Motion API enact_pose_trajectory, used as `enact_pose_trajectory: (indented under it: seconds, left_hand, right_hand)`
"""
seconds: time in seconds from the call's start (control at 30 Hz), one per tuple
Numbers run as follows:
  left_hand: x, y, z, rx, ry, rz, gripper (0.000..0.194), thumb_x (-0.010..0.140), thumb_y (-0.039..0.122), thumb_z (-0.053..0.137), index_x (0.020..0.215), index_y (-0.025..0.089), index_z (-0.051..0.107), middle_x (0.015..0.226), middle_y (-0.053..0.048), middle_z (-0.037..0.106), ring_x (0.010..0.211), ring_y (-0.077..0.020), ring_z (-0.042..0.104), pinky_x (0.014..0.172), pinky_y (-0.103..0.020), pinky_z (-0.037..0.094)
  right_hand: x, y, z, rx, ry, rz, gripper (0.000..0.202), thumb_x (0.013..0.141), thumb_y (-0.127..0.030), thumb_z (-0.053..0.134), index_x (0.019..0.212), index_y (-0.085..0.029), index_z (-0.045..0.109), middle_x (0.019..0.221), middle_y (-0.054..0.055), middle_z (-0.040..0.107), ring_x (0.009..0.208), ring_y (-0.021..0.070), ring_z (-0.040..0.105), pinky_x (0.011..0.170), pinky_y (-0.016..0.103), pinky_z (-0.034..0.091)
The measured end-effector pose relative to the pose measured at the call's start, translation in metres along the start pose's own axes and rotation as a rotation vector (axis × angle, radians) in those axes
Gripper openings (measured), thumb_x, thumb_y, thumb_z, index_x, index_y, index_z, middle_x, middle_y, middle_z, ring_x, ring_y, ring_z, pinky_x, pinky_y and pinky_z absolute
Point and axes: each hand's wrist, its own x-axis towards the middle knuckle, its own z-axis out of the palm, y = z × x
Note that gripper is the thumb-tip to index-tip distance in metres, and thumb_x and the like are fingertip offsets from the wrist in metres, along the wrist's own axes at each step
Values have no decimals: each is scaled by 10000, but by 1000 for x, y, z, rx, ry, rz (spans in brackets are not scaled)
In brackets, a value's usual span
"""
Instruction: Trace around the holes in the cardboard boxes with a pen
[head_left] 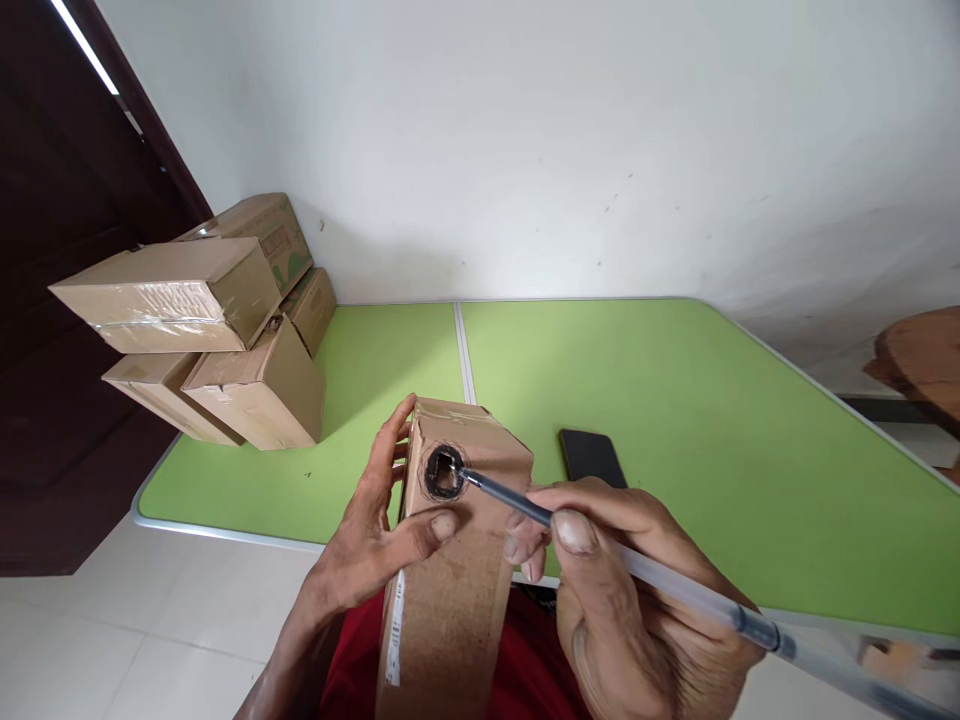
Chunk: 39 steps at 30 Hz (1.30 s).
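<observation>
Your left hand [360,555] clamps cardboard box [457,610], thumb across near face, fingers around left side; box held upright at table's near edge. Your right hand [622,630] pinches pen [510,496] between thumb and forefinger, tip at right rim of black-inked ring [433,475] around hole; contact uncertain. Barcode label [394,628] on box's left edge, text too small to read. Green print [292,265] on rear stacked carton, illegible. Black phone [589,455] lies on green table [750,450], brand unseen
</observation>
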Motion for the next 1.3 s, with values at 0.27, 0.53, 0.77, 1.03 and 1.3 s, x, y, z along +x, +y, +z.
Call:
enact_pose_trajectory:
  seconds: [0.27,0.53,0.77,1.03,1.3]
  left_hand:
    - [-1,-3,-1,20,0,26,982,930,596,785,1750,440,269,1841,5,301,1717,-403,171,1359,-602,278]
    - [-1,1,0,9,8,-7,1036,915,593,796,1768,394,243,1820,-40,351,1690,-431,244,1361,-619,255]
    - [-1,-3,0,-3,8,30,1034,917,592,804,1767,393,250,1805,-47,384,1687,-417,262,1363,-593,262]
    - [-1,-5,0,-58,2,41,1047,920,586,815,1770,401,234,1780,-54,428,1643,-403,371,1356,-605,285]
    - [-1,-5,1,-80,-9,66,1039,936,555,810,1776,405,217,1763,-54,454,1621,-397,410,1338,-590,333]
  right_hand:
    - [1,-2,1,-50,-16,-12,154,1042,-167,698,1101,-251,813,807,-15,726,603,110,679,566,237,554]
    - [3,-3,0,-37,-3,-17,151,1047,-144,691,1082,-240,802,778,-33,735,611,89,681,556,195,535]
    - [-2,-3,-3,31,-38,10,184,1086,-180,662,1178,-247,806,845,-16,771,703,123,729,623,247,571]
    - [-2,-7,-4,108,-133,8,271,1100,-213,605,1267,-238,817,914,45,794,731,170,718,620,306,568]
    - [0,-4,-2,36,-119,-65,246,1034,-146,664,1202,-254,808,939,25,790,777,166,739,696,326,602]
